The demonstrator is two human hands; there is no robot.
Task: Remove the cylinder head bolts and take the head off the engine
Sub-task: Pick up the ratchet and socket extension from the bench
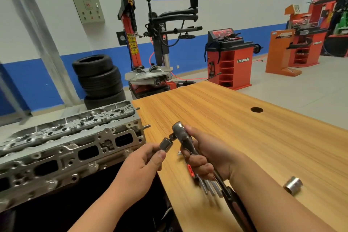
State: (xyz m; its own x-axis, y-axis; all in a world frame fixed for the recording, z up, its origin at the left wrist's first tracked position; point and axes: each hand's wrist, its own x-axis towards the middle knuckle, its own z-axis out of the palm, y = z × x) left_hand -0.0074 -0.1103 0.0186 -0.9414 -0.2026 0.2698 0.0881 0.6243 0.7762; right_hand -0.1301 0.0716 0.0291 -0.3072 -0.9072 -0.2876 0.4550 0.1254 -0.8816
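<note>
The silver aluminium cylinder head (62,147) sits on the engine at the left, its top with bolt holes facing up. My right hand (205,154) grips a chrome ratchet wrench (181,133) near its head, over the wooden table's left edge. The ratchet's black handle runs down along my right forearm. My left hand (143,164) pinches a small silver socket (166,144) just left of the ratchet's square drive, close to it. Whether socket and drive touch is unclear.
The wooden table (254,137) has a round cable hole (256,109) at the far right. A loose silver socket (293,184) lies by my right forearm, and blurred bits on a red holder (209,186) under my right hand. Stacked tyres (99,79) and red workshop machines stand behind.
</note>
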